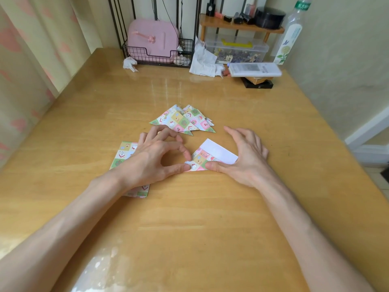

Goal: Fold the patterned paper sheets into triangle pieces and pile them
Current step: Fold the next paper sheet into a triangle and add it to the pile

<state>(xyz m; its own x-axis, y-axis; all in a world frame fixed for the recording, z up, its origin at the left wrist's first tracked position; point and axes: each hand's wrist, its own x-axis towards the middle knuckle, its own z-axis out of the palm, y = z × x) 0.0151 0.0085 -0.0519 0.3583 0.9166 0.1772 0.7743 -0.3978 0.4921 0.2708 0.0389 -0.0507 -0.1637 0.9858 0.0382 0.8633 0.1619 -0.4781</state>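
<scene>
A partly folded patterned sheet (203, 158), with its white back showing on an upper flap, lies on the wooden table (189, 218) in front of me. My left hand (156, 159) pinches the sheet's left corner between thumb and curled index finger. The thumb of my right hand (244, 159) presses flat on the sheet's lower edge, and its other fingers are spread above the right side. Just behind the hands lies a loose pile of folded patterned triangles (182, 121). A stack of unfolded patterned sheets (125, 158) sits partly under my left wrist.
Along the table's back edge stand a wire basket (157, 54) holding a pink case, crumpled tissues (203, 60), a clear plastic box (236, 49), a remote on small boxes (254, 69) and a tall bottle (291, 36). A curtain hangs at the left.
</scene>
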